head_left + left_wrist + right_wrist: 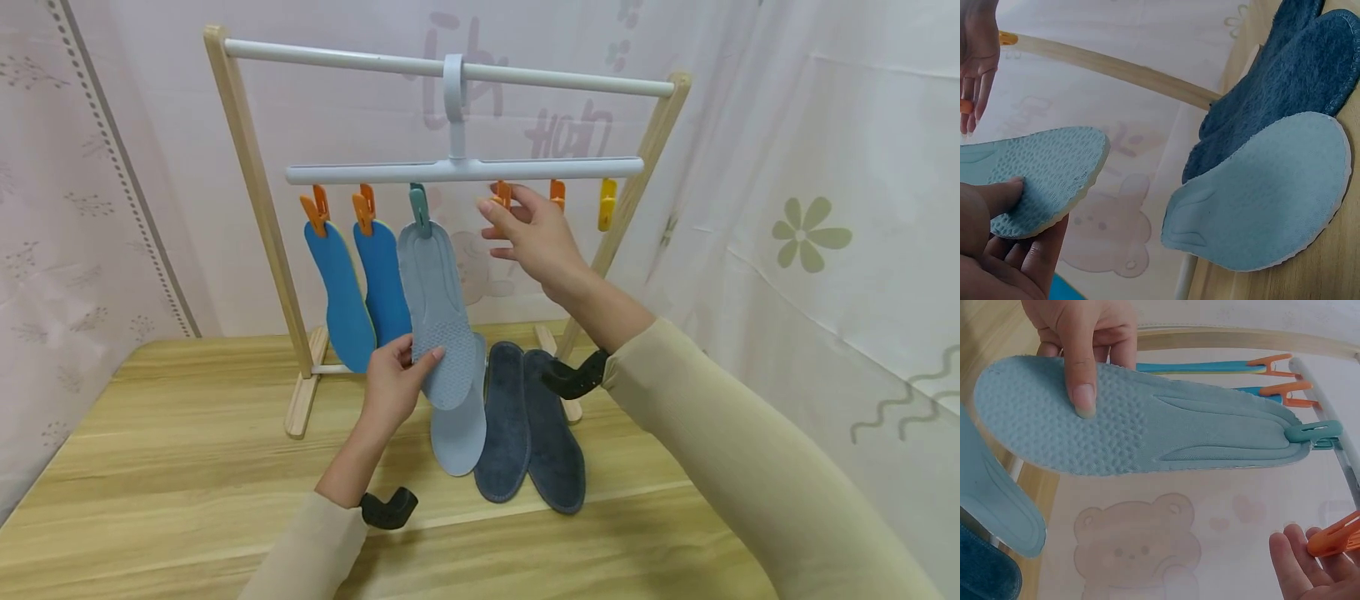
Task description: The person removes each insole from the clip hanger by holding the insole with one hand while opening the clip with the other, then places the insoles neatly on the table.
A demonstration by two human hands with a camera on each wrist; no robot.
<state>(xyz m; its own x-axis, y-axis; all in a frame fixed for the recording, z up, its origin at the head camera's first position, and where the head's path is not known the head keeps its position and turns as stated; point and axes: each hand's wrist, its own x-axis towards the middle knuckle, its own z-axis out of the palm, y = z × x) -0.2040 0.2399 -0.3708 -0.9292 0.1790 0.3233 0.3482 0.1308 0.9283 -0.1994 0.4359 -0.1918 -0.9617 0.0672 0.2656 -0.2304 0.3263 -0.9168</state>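
Note:
A light grey insole (438, 292) with a dimpled heel hangs from a green clip (420, 210). My left hand (393, 379) pinches its lower end, thumb on the dimpled face (1116, 425) and fingers behind. Up at the hanger bar, my right hand (536, 242) holds an orange clip (1335, 537) between thumb and fingers; the thumb is out of sight in the right wrist view. No insole hangs from that clip. Another light grey insole (1260, 194) lies below on the table, its far part hidden behind the hanging one in the head view.
Two blue insoles (341, 292) hang at left from orange clips (363, 212). Two dark furry insoles (504, 425) lie on the wooden table (187, 467). The white hanger (375, 173) hooks over a wood-legged rack (255, 183). An orange clip (557, 193) and a yellow clip (607, 204) hang at right.

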